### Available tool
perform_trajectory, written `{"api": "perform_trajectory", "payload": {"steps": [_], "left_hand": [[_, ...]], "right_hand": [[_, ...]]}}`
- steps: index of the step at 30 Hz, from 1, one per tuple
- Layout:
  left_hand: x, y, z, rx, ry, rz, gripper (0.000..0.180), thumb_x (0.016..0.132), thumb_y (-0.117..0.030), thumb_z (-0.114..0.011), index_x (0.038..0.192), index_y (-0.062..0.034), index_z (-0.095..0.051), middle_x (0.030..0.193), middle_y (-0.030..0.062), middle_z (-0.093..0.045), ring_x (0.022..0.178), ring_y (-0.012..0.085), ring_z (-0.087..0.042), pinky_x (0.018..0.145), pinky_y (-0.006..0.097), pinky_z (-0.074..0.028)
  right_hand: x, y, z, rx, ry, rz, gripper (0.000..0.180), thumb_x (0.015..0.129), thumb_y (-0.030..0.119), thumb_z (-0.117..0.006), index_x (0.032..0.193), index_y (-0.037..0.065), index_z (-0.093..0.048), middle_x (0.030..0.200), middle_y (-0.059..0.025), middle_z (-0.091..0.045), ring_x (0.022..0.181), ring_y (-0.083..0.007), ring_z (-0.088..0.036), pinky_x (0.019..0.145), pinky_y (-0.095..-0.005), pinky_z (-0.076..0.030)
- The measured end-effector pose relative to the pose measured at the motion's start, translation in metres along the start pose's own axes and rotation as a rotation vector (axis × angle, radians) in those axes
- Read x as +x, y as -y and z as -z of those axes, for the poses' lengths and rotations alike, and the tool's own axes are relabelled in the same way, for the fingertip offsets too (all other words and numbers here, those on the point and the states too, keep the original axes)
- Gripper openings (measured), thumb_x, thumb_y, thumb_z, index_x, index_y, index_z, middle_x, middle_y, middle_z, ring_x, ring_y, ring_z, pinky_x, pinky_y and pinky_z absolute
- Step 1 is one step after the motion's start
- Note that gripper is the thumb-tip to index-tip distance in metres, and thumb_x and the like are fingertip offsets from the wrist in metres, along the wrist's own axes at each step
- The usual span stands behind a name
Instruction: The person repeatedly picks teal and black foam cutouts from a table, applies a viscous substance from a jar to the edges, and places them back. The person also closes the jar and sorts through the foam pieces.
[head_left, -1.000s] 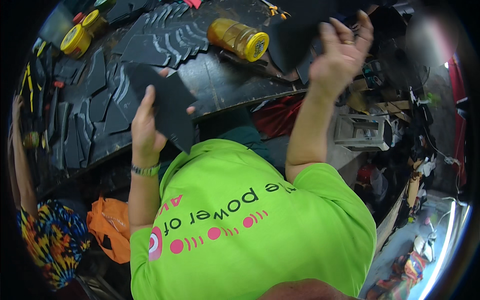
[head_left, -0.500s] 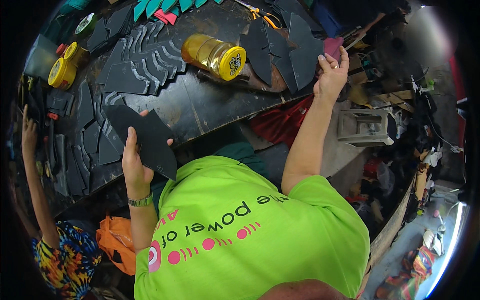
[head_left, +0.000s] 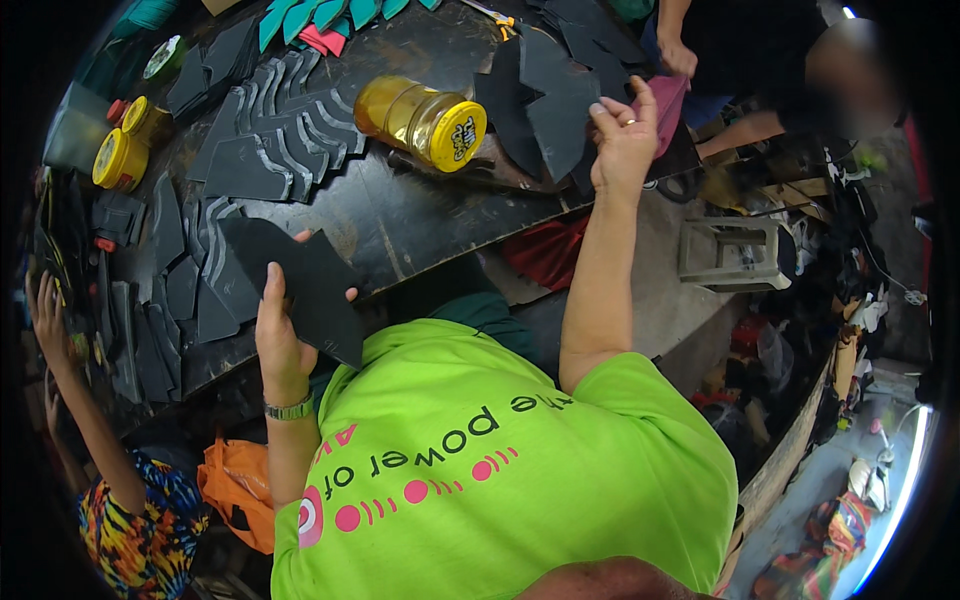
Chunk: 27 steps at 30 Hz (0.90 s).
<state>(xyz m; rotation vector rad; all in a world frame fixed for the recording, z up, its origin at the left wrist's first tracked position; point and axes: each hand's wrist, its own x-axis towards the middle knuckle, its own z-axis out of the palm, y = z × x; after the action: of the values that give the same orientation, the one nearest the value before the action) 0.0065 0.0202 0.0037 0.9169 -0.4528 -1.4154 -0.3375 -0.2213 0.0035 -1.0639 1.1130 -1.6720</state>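
In my left hand [head_left: 285,335] is a flat black cut piece [head_left: 300,280] with pointed ends, gripped between the thumb on top and fingers curled around its far edge. Above the table's right part, my right hand [head_left: 622,150] has its index finger raised and its thumb apart, with nothing visible between them. Close to that thumb lies a black notched piece [head_left: 558,100], overlapping another dark piece [head_left: 505,105]. Whether the thumb touches the notched piece, I cannot tell.
A jar with a yellow lid [head_left: 420,125] lies on its side on the table [head_left: 400,225]. Left of it are rows of black pieces [head_left: 245,165]. Orange-handled scissors [head_left: 500,22] lie far off. Another person's hand [head_left: 678,57] touches pink cloth [head_left: 668,110]. A stool [head_left: 735,250] stands right.
The notched black piece by my right hand has shifted left over the others, and that hand moved slightly left. At the upper right, another person's hand has come to the pink cloth.
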Motion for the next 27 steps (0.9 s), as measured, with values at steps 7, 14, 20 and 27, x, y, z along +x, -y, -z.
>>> {"api": "perform_trajectory", "payload": {"steps": [7,14,20,27], "left_hand": [[-0.011,-0.018,0.012,0.029,-0.099,-0.095,0.053,0.112,-0.038,-0.037,0.148,-0.0005,-0.045,0.121,0.0112,-0.063,0.107,0.0212,-0.067,0.089,0.045,-0.060],[-0.008,-0.010,0.012,0.032,-0.090,-0.076,0.051,0.112,-0.037,-0.040,0.146,-0.0003,-0.047,0.123,0.0115,-0.063,0.107,0.0209,-0.067,0.088,0.044,-0.061],[-0.005,-0.008,0.005,0.047,-0.045,-0.037,0.054,0.112,-0.041,-0.037,0.146,0.0002,-0.047,0.125,0.0118,-0.062,0.109,0.0218,-0.067,0.089,0.045,-0.060],[0.010,-0.007,-0.015,-0.171,0.093,0.079,0.066,0.109,-0.055,-0.033,0.146,-0.0019,-0.047,0.133,0.0128,-0.059,0.116,0.0254,-0.064,0.098,0.054,-0.055]], "right_hand": [[0.044,0.050,0.044,-0.380,-0.210,0.405,0.071,0.087,-0.015,-0.064,0.150,0.006,-0.042,0.099,-0.0087,-0.065,0.078,-0.0087,-0.061,0.067,-0.0212,-0.048],[0.083,0.031,0.069,-0.599,-0.136,0.347,0.065,0.082,-0.015,-0.062,0.144,0.001,-0.049,0.091,-0.0091,-0.069,0.072,-0.0084,-0.061,0.068,-0.0215,-0.049],[0.137,-0.015,0.069,-0.641,-0.001,0.351,0.066,0.083,-0.009,-0.067,0.145,0.003,-0.048,0.087,-0.0116,-0.071,0.073,-0.0164,-0.069,0.064,-0.0268,-0.055],[0.109,-0.004,0.035,-1.508,-0.036,0.594,0.069,0.082,0.006,-0.064,0.149,0.009,-0.045,0.104,-0.0238,-0.070,0.096,-0.0466,-0.068,0.089,-0.0512,-0.054]]}}
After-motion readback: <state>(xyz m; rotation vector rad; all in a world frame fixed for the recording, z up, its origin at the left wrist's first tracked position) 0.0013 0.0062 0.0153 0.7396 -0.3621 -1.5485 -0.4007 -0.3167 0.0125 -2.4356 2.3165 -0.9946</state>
